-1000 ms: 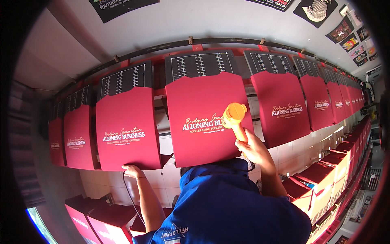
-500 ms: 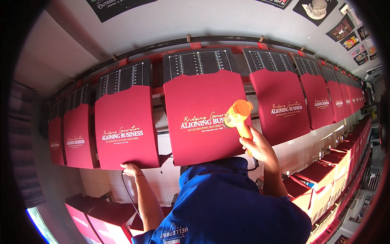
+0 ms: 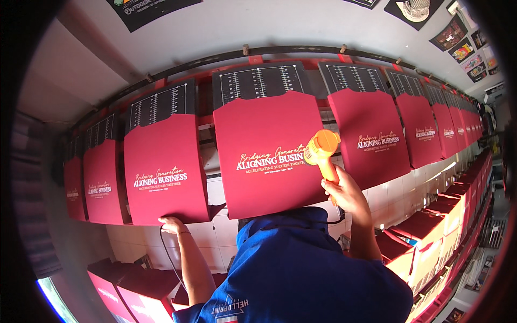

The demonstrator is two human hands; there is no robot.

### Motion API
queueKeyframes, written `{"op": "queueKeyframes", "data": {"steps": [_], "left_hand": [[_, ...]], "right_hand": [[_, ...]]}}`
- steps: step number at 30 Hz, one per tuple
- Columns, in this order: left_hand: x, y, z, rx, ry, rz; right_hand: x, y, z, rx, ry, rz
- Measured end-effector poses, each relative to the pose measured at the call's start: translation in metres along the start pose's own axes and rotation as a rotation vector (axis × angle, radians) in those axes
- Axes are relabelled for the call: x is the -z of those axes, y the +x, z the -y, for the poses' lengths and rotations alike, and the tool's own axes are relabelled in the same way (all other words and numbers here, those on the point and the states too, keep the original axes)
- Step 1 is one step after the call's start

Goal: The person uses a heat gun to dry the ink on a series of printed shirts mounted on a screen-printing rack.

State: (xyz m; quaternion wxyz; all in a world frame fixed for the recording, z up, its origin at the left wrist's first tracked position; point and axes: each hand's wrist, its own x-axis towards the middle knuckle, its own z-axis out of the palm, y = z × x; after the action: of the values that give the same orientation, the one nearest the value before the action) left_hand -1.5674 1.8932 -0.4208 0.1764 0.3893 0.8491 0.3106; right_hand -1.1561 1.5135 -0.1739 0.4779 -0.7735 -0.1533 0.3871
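In my right hand (image 3: 347, 191) is an orange hand-held hot-air dryer (image 3: 324, 148), gripped by its handle. Its head is over the right side of a red shirt (image 3: 269, 121) with white and gold lettering, covering part of the print. This shirt lies flat on a dark board (image 3: 261, 81) marked with white scales. To the left, my left hand (image 3: 173, 224) is closed at the lower edge of another printed red shirt (image 3: 164, 199). A thin black cable (image 3: 168, 250) loops down from its fingers, which are partly hidden.
More boards with red shirts stretch along the rack, such as one at right (image 3: 371, 116). A dark rail (image 3: 202, 58) runs behind them. Behind me stand further rows of red-covered boards (image 3: 447, 210). Light floor tiles (image 3: 388, 202) show between the rows.
The dryer has moved slightly to the right over the middle shirt, uncovering more lettering. A stretch of black cable now shows across my collar. My left hand stays at the same shirt edge.
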Motion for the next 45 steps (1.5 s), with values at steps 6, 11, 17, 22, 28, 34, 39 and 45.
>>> {"op": "queueKeyframes", "data": {"steps": [6, 11, 17, 22, 28, 34, 39, 45], "left_hand": [[-0.003, -0.011, -0.007, 0.050, -0.114, -0.024], [-0.010, -0.002, 0.006, 0.090, -0.172, -0.021], [-0.016, 0.062, 0.047, -0.219, 0.091, 0.087], [0.009, 0.147, 0.047, -0.475, 0.890, 0.001], [0.051, 0.280, 0.033, -0.429, 1.126, -0.029], [0.101, 0.477, 0.017, -0.348, 1.443, 0.054], [0.118, 0.585, 0.008, -0.415, 1.569, 0.203], [0.061, 0.590, 0.048, -0.228, 1.067, -0.029]], "right_hand": [[0.007, -0.005, 0.002, -0.037, 0.038, -0.041], [0.009, -0.009, 0.007, -0.098, 0.059, -0.063], [-0.005, -0.013, 0.014, -0.058, 0.097, -0.170], [-0.049, -0.004, 0.023, -0.105, 0.130, -0.164], [-0.173, 0.015, 0.065, -0.079, 0.204, -0.027], [-0.318, 0.040, 0.103, -0.100, 0.405, 0.163], [-0.393, 0.041, 0.135, -0.095, 0.250, 0.064], [-0.429, 0.030, 0.153, -0.069, 0.165, -0.050]]}}
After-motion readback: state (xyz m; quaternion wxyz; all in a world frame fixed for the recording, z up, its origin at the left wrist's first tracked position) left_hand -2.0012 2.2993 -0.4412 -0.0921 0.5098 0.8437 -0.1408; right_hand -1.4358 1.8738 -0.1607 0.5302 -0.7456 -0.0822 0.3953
